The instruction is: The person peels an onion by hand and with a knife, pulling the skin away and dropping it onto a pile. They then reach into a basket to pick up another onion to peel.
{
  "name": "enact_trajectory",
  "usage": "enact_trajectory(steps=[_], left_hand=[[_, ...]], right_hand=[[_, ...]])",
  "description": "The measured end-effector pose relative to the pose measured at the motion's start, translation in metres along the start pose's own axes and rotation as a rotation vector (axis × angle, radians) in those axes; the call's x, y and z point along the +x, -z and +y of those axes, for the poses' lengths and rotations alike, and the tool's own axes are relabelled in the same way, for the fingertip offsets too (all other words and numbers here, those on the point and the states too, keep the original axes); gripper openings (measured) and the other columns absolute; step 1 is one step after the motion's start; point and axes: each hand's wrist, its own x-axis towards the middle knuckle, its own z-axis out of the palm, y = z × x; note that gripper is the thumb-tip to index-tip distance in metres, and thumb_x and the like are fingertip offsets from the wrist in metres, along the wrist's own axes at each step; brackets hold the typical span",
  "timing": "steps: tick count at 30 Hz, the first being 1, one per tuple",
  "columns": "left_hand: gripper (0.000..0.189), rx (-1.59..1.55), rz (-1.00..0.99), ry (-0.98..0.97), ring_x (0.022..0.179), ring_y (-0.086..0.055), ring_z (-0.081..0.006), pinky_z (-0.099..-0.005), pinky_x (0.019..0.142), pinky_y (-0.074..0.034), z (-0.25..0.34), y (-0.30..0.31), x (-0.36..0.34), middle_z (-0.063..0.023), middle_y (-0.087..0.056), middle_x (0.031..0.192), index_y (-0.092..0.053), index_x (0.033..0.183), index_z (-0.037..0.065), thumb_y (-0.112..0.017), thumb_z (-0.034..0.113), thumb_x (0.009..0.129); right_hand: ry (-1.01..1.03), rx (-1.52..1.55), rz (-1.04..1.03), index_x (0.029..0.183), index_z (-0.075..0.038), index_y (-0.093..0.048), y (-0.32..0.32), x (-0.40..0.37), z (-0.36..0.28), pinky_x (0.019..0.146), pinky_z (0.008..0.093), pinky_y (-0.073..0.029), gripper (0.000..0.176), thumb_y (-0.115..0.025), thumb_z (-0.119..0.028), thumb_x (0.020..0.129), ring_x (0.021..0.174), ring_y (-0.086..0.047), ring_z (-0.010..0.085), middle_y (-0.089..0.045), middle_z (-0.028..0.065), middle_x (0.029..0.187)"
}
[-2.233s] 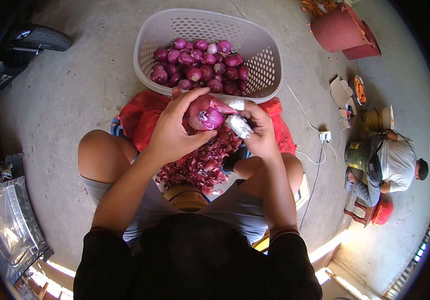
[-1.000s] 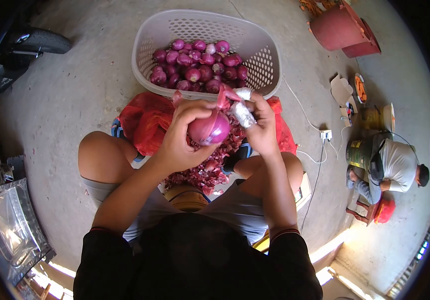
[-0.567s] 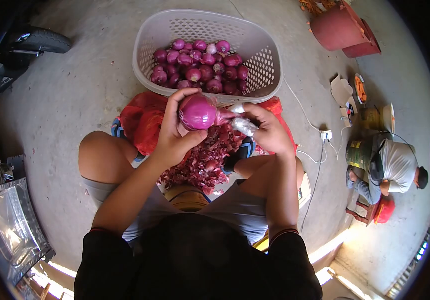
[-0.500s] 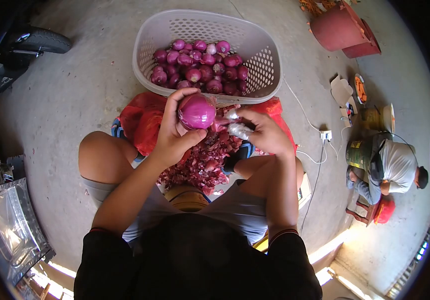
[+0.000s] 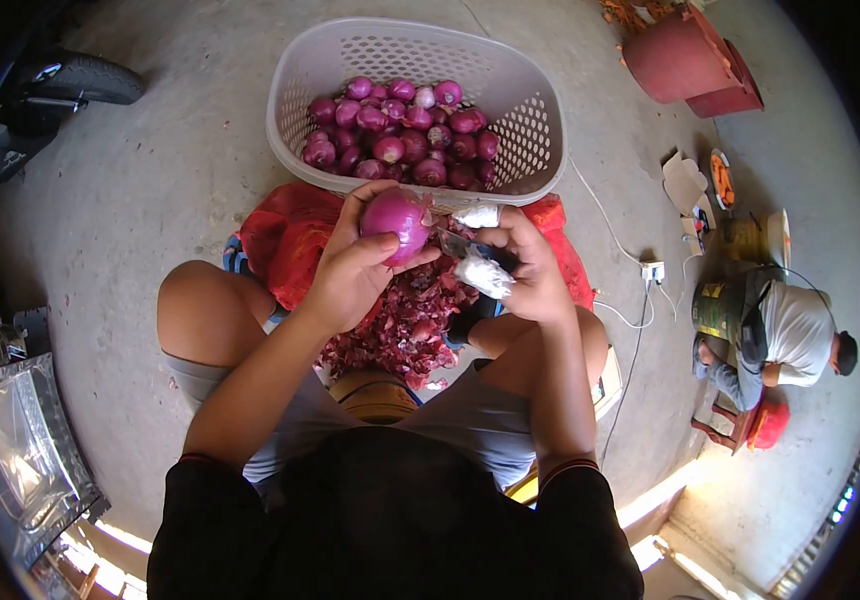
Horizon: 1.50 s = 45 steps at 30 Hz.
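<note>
My left hand [image 5: 350, 262] is closed round a shiny red onion [image 5: 393, 222], held in front of the basket. Close to its right side is my right hand [image 5: 528, 268], with white wrapping [image 5: 483, 273] on the thumb and a fingertip. Between those wrapped fingers is a small knife [image 5: 456, 243]; its grey blade points at the onion and its handle is mostly hidden. A bit of loose skin sticks out from the onion near the blade. Below both hands lies a heap of red onion skins [image 5: 390, 335], between my legs.
Ahead stands a grey plastic basket [image 5: 295, 165] with several red onions. Red mesh sacking [image 5: 285, 240] lies under the skins. A power strip [image 5: 653, 270] with cables is at right, near a seated person [image 5: 795, 330]. Red buckets [image 5: 680, 55] and a motorcycle wheel [image 5: 100, 80] are farther off.
The onion has turned in my left hand, and the left thumb now lies across its front. My right hand has tilted, showing the blade beside the onion. A piece of skin at the fingers has gone.
</note>
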Motion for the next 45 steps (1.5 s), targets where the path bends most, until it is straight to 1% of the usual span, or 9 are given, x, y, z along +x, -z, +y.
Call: enact_trajectory(steps=[2,6,9,18,30,33,37,43,45], left_hand=[[0.057,-0.057,0.009,0.035,0.118,-0.046,-0.0240,-0.0419,0.096,-0.043,0.000,-0.001,-0.001,-0.0123,-0.042,0.129,-0.028,0.132,0.011,-0.056,0.017,0.083],[0.057,-0.036,0.008,0.047,0.120,-0.043,-0.0226,-0.0390,0.095,-0.042,-0.003,-0.001,-0.003,-0.0109,-0.041,0.130,-0.028,0.133,0.012,-0.056,0.019,0.084],[0.057,-0.011,-0.014,0.016,0.120,-0.043,-0.0224,-0.0382,0.096,-0.041,-0.005,0.001,-0.001,-0.0100,-0.041,0.131,-0.028,0.133,0.013,-0.057,0.020,0.084],[0.058,-0.011,-0.037,0.012,0.120,-0.042,-0.0226,-0.0394,0.097,-0.039,-0.004,-0.001,-0.002,-0.0098,-0.041,0.130,-0.027,0.133,0.014,-0.058,0.020,0.084],[0.058,-0.048,-0.031,0.053,0.121,-0.042,-0.0228,-0.0384,0.098,-0.040,-0.001,-0.004,-0.003,-0.0092,-0.041,0.128,-0.027,0.132,0.012,-0.057,0.019,0.083],[0.058,-0.066,-0.039,0.055,0.120,-0.042,-0.0229,-0.0386,0.098,-0.040,-0.001,-0.004,-0.003,-0.0094,-0.042,0.127,-0.027,0.132,0.011,-0.057,0.019,0.083],[0.058,-0.052,-0.057,0.021,0.119,-0.043,-0.0226,-0.0390,0.097,-0.039,-0.004,-0.002,-0.002,-0.0096,-0.042,0.127,-0.028,0.131,0.012,-0.058,0.017,0.082],[0.059,0.036,0.001,-0.103,0.119,-0.041,-0.0212,-0.0384,0.101,-0.032,-0.007,0.000,0.001,-0.0080,-0.042,0.127,-0.029,0.130,0.013,-0.061,0.013,0.080],[0.059,0.084,-0.003,-0.141,0.116,-0.043,-0.0187,-0.0349,0.100,-0.034,-0.006,0.000,0.001,-0.0091,-0.044,0.125,-0.029,0.127,0.011,-0.062,0.004,0.079]], right_hand=[[0.202,-0.029,0.104,0.114,-0.004,-0.050,-0.015,0.006,0.001,0.070,0.0300,-0.047,0.047,-0.069,-0.001,0.072,0.077,-0.062,0.0174,-0.063,0.0088,0.089],[0.207,-0.203,0.090,0.109,-0.007,-0.056,-0.018,0.010,0.006,0.065,0.0328,-0.048,0.045,-0.069,0.000,0.067,0.073,-0.062,0.0284,-0.061,0.0116,0.086],[0.212,-0.207,0.102,0.110,-0.007,-0.056,-0.021,0.012,-0.001,0.065,0.0333,-0.048,0.047,-0.070,0.000,0.065,0.073,-0.062,0.0295,-0.062,0.0118,0.085],[0.183,-0.093,0.073,0.114,-0.007,-0.054,-0.022,0.012,-0.001,0.066,0.0301,-0.047,0.049,-0.068,0.001,0.067,0.074,-0.064,0.0244,-0.065,0.0106,0.082],[0.114,-0.055,0.095,0.111,-0.006,-0.058,-0.024,0.013,-0.006,0.075,0.0314,-0.048,0.041,-0.067,0.001,0.071,0.085,-0.064,0.0244,-0.064,0.0108,0.095],[0.166,-0.040,0.079,0.114,-0.004,-0.055,-0.025,0.014,-0.007,0.079,0.0311,-0.048,0.041,-0.065,0.003,0.075,0.094,-0.062,0.0204,-0.063,0.0097,0.101],[0.234,0.334,0.160,0.124,-0.003,-0.042,-0.028,0.010,0.008,0.083,0.0289,-0.044,0.049,-0.061,0.004,0.080,0.099,-0.057,0.0175,-0.059,0.0098,0.107],[0.115,0.104,0.052,0.129,-0.006,-0.033,-0.025,0.002,0.016,0.078,0.0252,-0.042,0.061,-0.063,0.004,0.077,0.089,-0.056,0.0119,-0.062,0.0089,0.098],[0.140,0.047,0.047,0.131,-0.007,-0.031,-0.029,0.004,0.018,0.077,0.0258,-0.042,0.065,-0.065,0.002,0.077,0.087,-0.056,0.0120,-0.063,0.0102,0.097]])
